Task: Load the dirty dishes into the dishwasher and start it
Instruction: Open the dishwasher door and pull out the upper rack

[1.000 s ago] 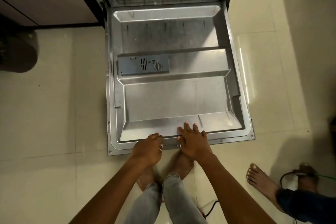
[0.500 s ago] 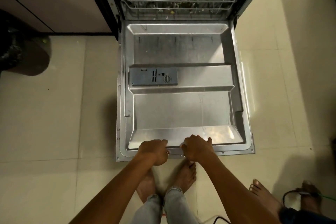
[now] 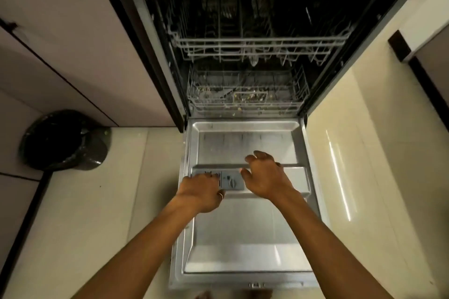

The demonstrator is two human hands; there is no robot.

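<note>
Dishwasher door (image 3: 243,238) is lying flat open, so both hands are hovering empty over its middle, probably about to pull the lower rack (image 3: 245,102) out. On the left hand (image 3: 201,190) the fingers are bending loosely above the soap dispenser (image 3: 232,181); on the right hand (image 3: 266,178) they're spreading apart. No dishes showing yet.

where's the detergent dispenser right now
In the head view, the detergent dispenser sits left of centre on the open door, its left end hidden by the left hand, with the right hand just right of it.
</note>
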